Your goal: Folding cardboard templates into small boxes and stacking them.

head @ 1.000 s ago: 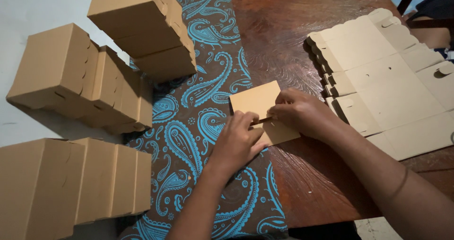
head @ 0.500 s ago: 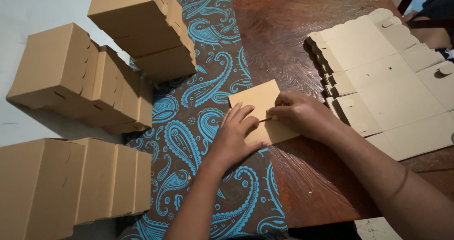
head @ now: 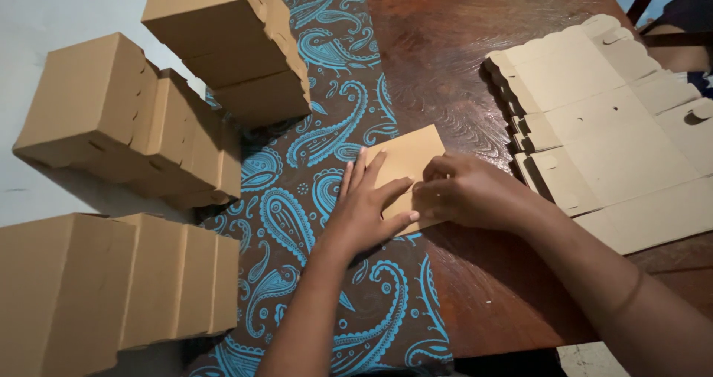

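A wooden table is covered in part by a blue paisley runner. Closed boxes are stacked along its left; flat blanks are piled at right. A folded card is pinned at the runner's edge: the left hand is spread flat on it, the right hand curled, fingertips pressed to its fold.
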